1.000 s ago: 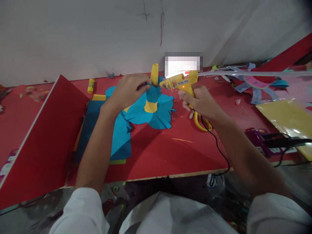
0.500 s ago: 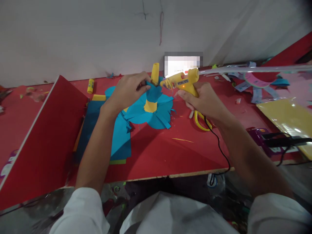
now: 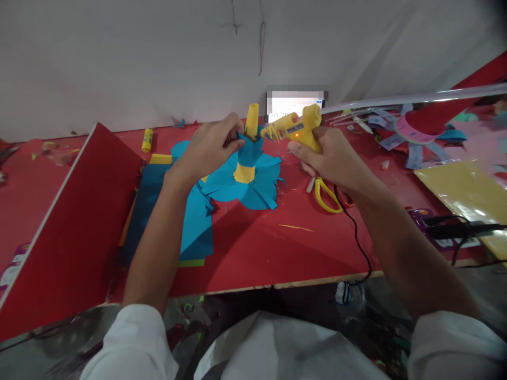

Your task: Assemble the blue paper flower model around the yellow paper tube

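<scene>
My left hand (image 3: pixel 209 145) is closed, pinching a blue paper petal against the upright yellow paper tube (image 3: pixel 251 122). The tube stands in the middle of a blue paper flower (image 3: pixel 247 182) lying on the red table (image 3: pixel 277 243). My right hand (image 3: pixel 330 158) grips a yellow hot glue gun (image 3: pixel 298 126), its small light lit orange. The gun's nozzle points left and sits close to the tube, beside the petal I pinch. A long clear glue stick (image 3: pixel 404 98) runs out of the gun's back toward the right.
Yellow-handled scissors (image 3: pixel 327 196) lie under my right wrist. The gun's black cord (image 3: pixel 358 240) drops over the front edge. Blue paper sheets (image 3: pixel 190 216) and a red board (image 3: pixel 63 227) lie left. A yellow glue stick (image 3: pixel 147 139) stands at the back, paper scraps (image 3: pixel 412 132) and a yellow sheet (image 3: pixel 463 192) right.
My right hand has lifted the glue gun a little and tilted its back end up, bringing the nozzle nearer the tube. My left hand has stayed on the petal.
</scene>
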Tool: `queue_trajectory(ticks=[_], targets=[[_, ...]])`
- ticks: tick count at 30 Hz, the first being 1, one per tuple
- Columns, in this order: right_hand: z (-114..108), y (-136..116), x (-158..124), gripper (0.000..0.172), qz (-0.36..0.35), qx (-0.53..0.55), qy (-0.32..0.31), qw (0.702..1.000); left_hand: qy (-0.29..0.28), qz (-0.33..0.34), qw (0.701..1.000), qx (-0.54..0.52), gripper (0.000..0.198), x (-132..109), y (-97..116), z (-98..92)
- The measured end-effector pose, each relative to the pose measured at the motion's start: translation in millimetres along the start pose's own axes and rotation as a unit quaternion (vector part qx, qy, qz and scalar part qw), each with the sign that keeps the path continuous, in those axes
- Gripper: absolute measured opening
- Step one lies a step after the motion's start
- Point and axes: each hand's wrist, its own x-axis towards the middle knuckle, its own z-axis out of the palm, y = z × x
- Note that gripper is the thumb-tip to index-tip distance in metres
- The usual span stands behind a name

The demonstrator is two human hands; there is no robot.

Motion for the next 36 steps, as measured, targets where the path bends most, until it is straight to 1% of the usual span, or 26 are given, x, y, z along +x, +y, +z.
queue_trajectory(ticks=[6, 13, 18, 24, 28, 32, 36], targets=[[1, -2, 4, 0.040, 0.002, -0.016, -0.012, 1.000, -0.004, -0.003, 1.000, 0.002, 0.021, 0, 3, -0.4], [2, -4, 8, 0.037, -0.006, -0.024, -0.030, 0.999, -0.008, 0.008, 1.000, 0.004, 0.021, 0, 1, -1.3], [-2, -12, 9, 0.035, 0.008, -0.077, -0.030, 0.997, -0.009, 0.006, 1.000, 0.003, 0.020, 0, 1, -1.7], [-7, -13, 15, 0.041, 0.001, -0.137, -0.015, 0.990, -0.003, 0.009, 1.000, 0.000, 0.019, 0, 0, -0.7], [-8, -13, 17, 0.044, -0.010, -0.134, -0.003, 0.991, -0.001, 0.005, 1.000, 0.002, 0.017, 0, 1, -1.3], [-8, -15, 15, 0.050, -0.022, -0.103, 0.000, 0.994, -0.005, 0.001, 1.000, 0.004, 0.016, 0, 2, -1.2], [-6, -13, 16, 0.048, -0.038, -0.120, -0.006, 0.992, -0.005, 0.002, 1.000, 0.009, 0.018, 1, 1, -0.7]])
